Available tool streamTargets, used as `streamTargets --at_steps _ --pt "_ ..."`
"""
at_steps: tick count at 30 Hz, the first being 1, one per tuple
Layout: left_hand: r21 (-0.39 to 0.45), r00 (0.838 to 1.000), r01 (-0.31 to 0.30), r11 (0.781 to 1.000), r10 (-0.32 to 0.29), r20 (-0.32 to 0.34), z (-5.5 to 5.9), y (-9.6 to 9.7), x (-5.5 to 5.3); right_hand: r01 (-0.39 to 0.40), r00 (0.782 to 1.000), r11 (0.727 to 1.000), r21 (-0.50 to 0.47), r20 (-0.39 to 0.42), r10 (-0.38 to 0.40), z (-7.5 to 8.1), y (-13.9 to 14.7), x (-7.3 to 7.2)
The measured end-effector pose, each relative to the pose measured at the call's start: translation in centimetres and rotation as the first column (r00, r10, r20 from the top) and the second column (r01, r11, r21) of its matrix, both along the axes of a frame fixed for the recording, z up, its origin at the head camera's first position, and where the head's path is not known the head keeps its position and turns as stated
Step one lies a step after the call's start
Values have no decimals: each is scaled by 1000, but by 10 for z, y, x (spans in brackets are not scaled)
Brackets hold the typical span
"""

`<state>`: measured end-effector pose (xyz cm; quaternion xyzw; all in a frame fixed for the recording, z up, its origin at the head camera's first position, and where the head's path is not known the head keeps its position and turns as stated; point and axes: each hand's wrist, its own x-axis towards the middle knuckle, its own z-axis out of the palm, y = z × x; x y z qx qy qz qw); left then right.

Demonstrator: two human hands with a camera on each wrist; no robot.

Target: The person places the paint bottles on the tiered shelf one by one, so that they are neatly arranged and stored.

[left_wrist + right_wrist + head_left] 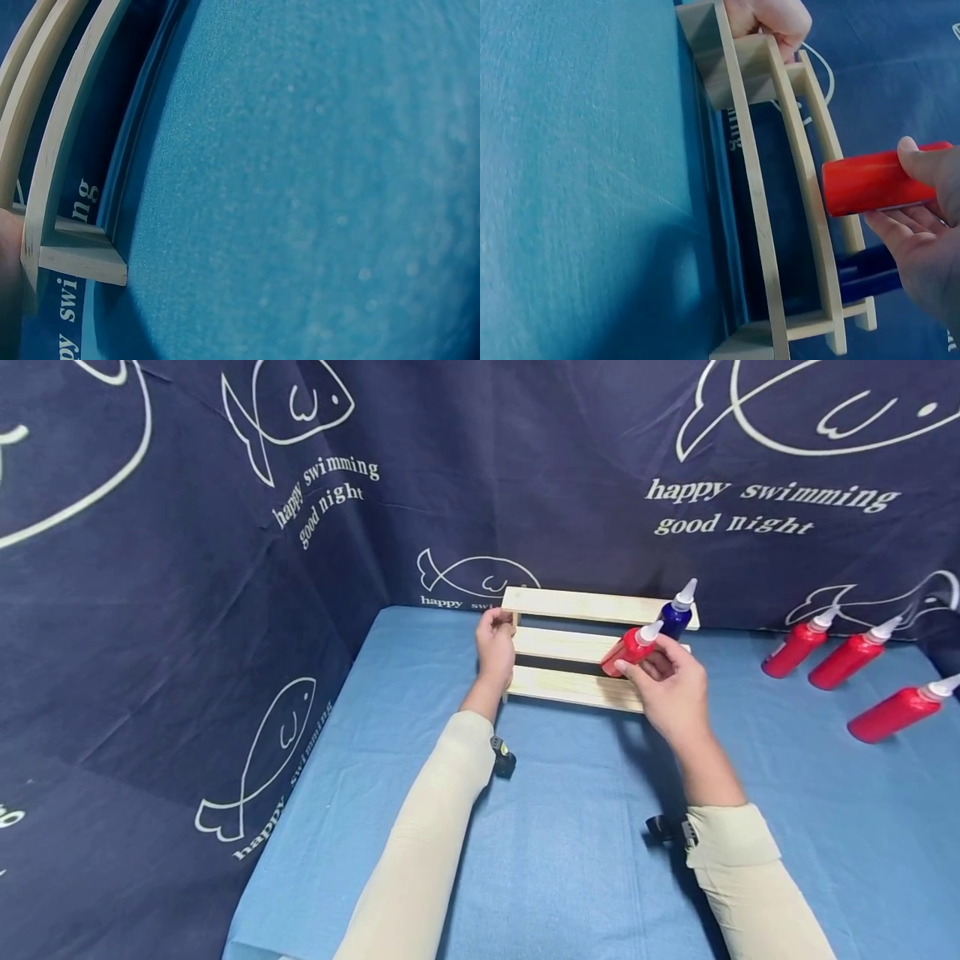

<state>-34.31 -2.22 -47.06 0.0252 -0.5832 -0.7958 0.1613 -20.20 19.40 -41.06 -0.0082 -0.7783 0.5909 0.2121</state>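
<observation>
A pale wooden three-tier rack (pixel 562 685) stands at the back of the blue-covered table; its front board (pixel 56 150) also shows in the left wrist view. My left hand (pixel 495 647) grips the rack's left end, its fingers curled at the side piece. In my right hand (pixel 675 689) is a red squeeze bottle (pixel 628 652) with a white pointed cap, pinched between thumb and fingers. Its base is over the rack's tiers; whether it touches a board, I cannot tell. A dark blue squeeze bottle (pixel 675 618) stands at the rack's right end, partly hidden behind the right hand.
Three more red squeeze bottles stand on the table at the right: one (pixel 795 650) and another (pixel 847 662) side by side, a third (pixel 894 714) nearer. A dark blue fish-print curtain (pixel 465 468) hangs behind the rack and along the left side.
</observation>
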Motion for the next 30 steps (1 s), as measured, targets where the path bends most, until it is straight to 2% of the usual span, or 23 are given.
streamTargets --at_steps 6,13,20,30 --pt "4 1000 -3 1000 3 -16 -1 1 -1 -28 999 1000 -6 -25 28 1 -7 -12" --pt "11 1000 -7 1000 8 -14 1 3 -3 -48 998 998 48 -30 50 5 -13 -29" --pt "-1 1000 -7 1000 7 -10 0 4 -2 -66 996 994 89 -48 70 1 -16 -37" --pt "3 1000 -10 1000 10 -7 -1 2 0 -82 994 966 246 -47 96 -3 -21 -49"
